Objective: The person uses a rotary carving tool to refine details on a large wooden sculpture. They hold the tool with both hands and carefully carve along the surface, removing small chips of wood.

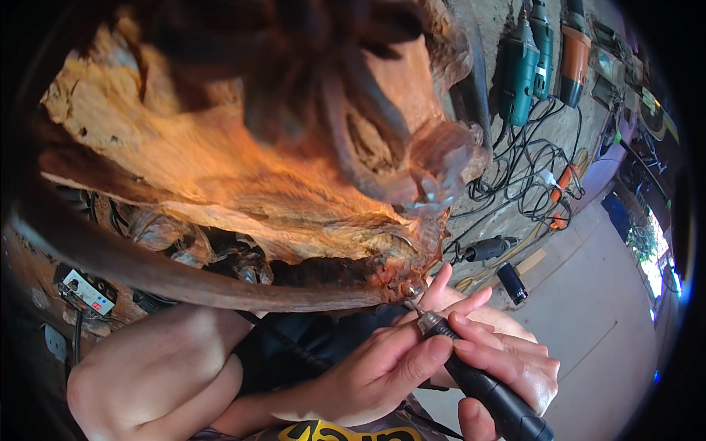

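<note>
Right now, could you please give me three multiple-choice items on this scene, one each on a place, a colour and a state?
1. Where does the rotary tool's tip touch?
A. the lower edge of the wood root carving
B. the floor
C. a cable

2. What colour is the rightmost upright power tool by the wall?
A. orange
B. white
C. yellow

3. How is the handpiece held?
A. lying loose
B. by both hands
C. by one hand

Answers: 1 A, the bit meets the carving's edge; 2 A, its body is orange; 3 B, the left hand and right hand both wrap it.
</note>
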Demonstrator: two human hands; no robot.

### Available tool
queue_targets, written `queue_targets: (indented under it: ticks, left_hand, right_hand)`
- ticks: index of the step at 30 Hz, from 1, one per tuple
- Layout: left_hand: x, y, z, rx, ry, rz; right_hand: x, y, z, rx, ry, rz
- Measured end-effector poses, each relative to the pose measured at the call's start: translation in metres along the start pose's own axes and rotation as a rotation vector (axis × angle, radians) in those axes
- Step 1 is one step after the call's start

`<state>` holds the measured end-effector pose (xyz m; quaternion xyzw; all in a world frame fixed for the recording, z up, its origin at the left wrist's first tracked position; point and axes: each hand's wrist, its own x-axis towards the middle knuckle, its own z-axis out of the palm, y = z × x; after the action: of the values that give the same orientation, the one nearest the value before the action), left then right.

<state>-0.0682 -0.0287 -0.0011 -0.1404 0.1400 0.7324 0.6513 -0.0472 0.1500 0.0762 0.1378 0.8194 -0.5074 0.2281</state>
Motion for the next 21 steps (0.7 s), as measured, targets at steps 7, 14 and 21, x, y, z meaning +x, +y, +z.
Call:
queue_targets:
  ticks: [7, 14, 21]
  left_hand:
    - [0.004, 0.003, 0.005, 0.014, -0.056, -0.024]
    - [0.005, 0.003, 0.001, 0.060, -0.073, -0.002]
    - [0.006, 0.003, 0.003, 0.049, -0.067, -0.018]
  right_hand:
    - [0.000, -0.012, 0.003, -0.036, 0.123, 0.040]
    - [-0.003, -0.007, 0.008, -0.034, 0.176, 0.028]
    - [0.002, -0.014, 0.000, -0.040, 0.116, 0.034]
